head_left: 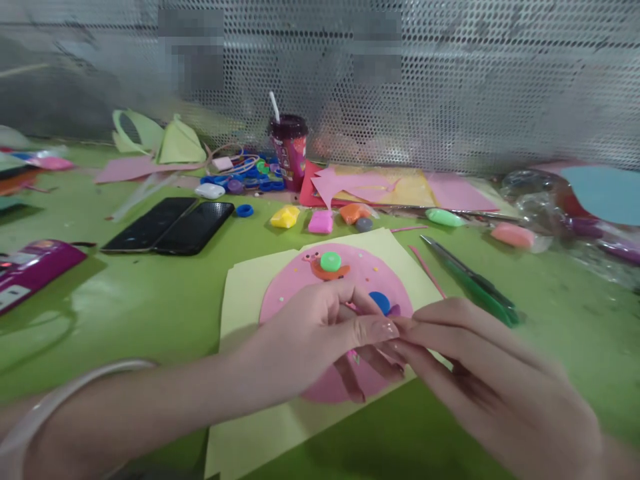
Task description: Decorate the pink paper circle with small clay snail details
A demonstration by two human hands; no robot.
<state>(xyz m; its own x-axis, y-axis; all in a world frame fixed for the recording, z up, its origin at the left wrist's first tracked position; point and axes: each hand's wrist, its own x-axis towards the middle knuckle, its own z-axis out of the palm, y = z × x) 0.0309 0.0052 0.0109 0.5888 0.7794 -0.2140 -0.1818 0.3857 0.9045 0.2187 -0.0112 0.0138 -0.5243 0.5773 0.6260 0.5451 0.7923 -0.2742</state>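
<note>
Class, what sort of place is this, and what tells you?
Probably a craft workspace: a pink circle decorated with a snail figure, clay-like lumps and coloured paper share a green table.

table: green | paper sheet: pale yellow | disc: pink, white and orange specks | clay snail: orange, bright-green shell | far cup: purple-pink, white straw | far panel: grey, dotted
</note>
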